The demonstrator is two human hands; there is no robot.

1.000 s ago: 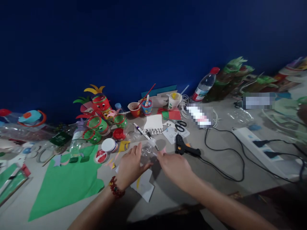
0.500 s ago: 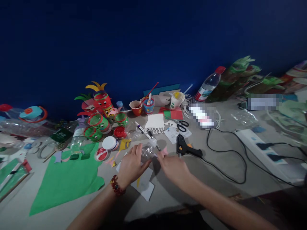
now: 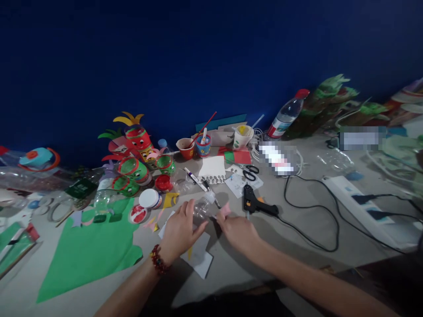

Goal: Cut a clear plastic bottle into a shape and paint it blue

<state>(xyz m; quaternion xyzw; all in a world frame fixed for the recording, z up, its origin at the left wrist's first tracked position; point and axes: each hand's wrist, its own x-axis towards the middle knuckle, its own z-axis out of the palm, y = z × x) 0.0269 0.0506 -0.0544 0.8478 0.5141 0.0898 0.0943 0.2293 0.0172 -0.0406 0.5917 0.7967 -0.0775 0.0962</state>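
Observation:
My left hand [image 3: 180, 230], with a beaded bracelet [image 3: 158, 259] at the wrist, curls against a small clear plastic bottle [image 3: 202, 208] that lies on its side. The thumb stands apart, below the bottle. My right hand [image 3: 238, 232] is closed in a pinch at the bottle's right side; what its fingertips hold is too small to make out. Scraps of white paper [image 3: 198, 259] lie under my left hand. Just beyond my right fingers is a pink paper piece [image 3: 225, 208]. A black marker [image 3: 211, 193] lies behind the bottle.
Right of my hands rests a black glue gun [image 3: 259, 203], its cord running toward a white power strip [image 3: 346, 198]. Scissors [image 3: 250, 172] lie behind it. Green sheet [image 3: 89, 251] covers the left side. Painted cups [image 3: 132, 169] and paint jars [image 3: 149, 199] stand behind. A blue wall [image 3: 211, 57] backs the table.
The view has shifted slightly, so things on the left sit a little farther left. My right fingertips have moved marginally; both hands stay at the bottle.

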